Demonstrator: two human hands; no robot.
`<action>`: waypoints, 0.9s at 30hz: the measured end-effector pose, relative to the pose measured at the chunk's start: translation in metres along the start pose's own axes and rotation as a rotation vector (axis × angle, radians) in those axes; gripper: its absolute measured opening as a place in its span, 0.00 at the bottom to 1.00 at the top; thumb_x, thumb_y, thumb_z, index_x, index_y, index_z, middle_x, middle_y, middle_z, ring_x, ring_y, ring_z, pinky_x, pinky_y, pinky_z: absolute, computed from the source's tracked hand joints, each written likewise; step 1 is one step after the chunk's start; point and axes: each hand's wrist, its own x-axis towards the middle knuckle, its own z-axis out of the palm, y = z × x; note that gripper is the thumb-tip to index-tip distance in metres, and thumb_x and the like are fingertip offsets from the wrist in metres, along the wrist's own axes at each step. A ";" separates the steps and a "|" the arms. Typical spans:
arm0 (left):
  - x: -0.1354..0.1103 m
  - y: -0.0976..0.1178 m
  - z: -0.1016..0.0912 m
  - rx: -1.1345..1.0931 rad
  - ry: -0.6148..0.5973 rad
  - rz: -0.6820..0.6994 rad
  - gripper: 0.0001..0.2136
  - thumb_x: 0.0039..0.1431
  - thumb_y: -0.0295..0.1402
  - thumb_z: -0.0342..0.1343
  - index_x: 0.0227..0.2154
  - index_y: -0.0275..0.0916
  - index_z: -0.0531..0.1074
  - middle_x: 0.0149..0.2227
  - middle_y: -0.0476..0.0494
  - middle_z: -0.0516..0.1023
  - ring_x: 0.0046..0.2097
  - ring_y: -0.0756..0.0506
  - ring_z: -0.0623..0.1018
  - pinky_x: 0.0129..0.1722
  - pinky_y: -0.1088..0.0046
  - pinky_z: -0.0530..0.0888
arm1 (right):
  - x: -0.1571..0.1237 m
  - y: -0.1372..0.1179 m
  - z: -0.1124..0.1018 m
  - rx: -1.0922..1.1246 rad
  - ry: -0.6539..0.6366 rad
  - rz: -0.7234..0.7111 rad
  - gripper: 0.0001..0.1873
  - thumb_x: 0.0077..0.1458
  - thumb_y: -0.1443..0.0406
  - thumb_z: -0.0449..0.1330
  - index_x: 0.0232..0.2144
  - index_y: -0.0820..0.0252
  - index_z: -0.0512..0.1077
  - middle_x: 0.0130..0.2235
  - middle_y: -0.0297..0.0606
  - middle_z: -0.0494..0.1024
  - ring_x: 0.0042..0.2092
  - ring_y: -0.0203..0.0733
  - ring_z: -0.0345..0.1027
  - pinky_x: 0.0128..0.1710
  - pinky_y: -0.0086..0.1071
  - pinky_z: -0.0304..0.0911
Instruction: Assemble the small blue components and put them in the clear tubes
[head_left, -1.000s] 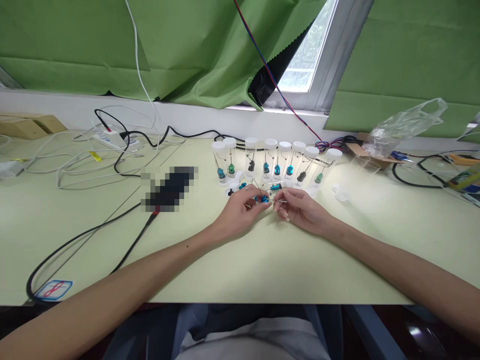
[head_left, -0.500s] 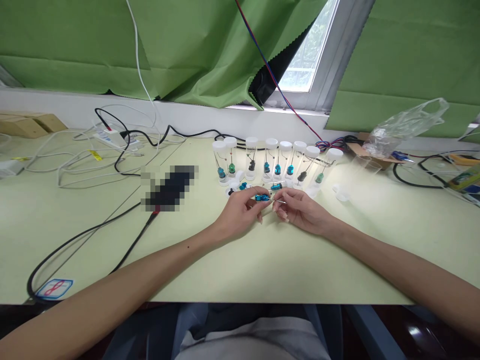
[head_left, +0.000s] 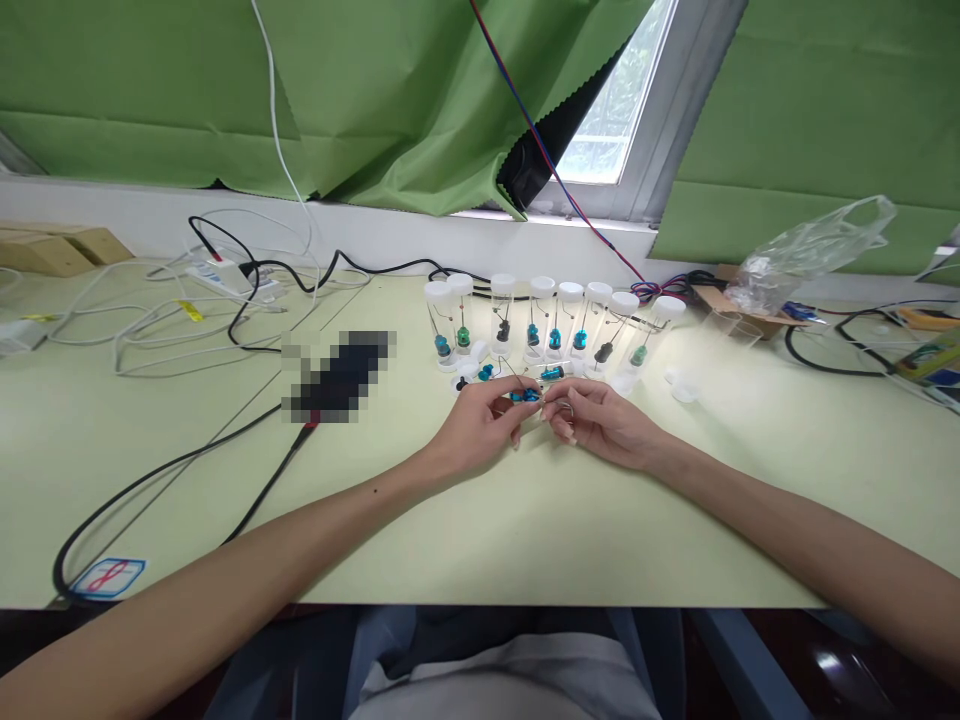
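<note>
Between the thumb and fingers of my left hand [head_left: 480, 425] is a small shiny blue figure [head_left: 525, 396]. My right hand [head_left: 600, 420] pinches a thin wire [head_left: 568, 406] close to the figure's right end, and the fingertips of both hands nearly meet. Just behind my hands lie another blue figure [head_left: 552, 373] in a clear tube on its side, a teal piece [head_left: 486, 372] and a small black piece [head_left: 462, 383]. Whether the wire joins the held figure is too small to tell.
Several clear tubes [head_left: 503, 310] with white lids stand in a row behind my hands, each with a small coloured figure and wire. Loose white caps [head_left: 682, 385] lie to the right. A blurred dark device [head_left: 341, 375], cables [head_left: 255, 290] and a plastic bag [head_left: 814, 250] are farther out.
My right fingertips have moved slightly left, closer to the blue figure. The wire in them now looks more curved. My left hand has barely moved.
</note>
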 end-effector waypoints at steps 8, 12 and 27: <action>0.000 0.000 0.000 -0.057 -0.007 -0.019 0.14 0.61 0.41 0.56 0.44 0.38 0.75 0.19 0.52 0.70 0.20 0.52 0.67 0.22 0.76 0.65 | 0.000 0.001 -0.002 -0.050 0.006 -0.003 0.17 0.52 0.56 0.70 0.41 0.58 0.78 0.37 0.38 0.80 0.29 0.32 0.66 0.32 0.30 0.66; 0.000 0.000 0.000 -0.063 -0.005 -0.024 0.14 0.61 0.41 0.56 0.44 0.38 0.76 0.18 0.53 0.69 0.20 0.52 0.67 0.22 0.76 0.65 | 0.001 0.001 -0.001 -0.045 0.010 -0.010 0.17 0.51 0.57 0.71 0.40 0.58 0.78 0.36 0.38 0.80 0.28 0.32 0.66 0.31 0.30 0.65; 0.001 0.000 0.000 -0.072 -0.015 -0.008 0.13 0.60 0.40 0.57 0.40 0.36 0.77 0.18 0.53 0.68 0.20 0.53 0.65 0.21 0.77 0.64 | 0.001 0.003 0.000 -0.029 0.062 -0.018 0.17 0.48 0.56 0.73 0.39 0.58 0.78 0.34 0.37 0.81 0.29 0.32 0.67 0.33 0.30 0.65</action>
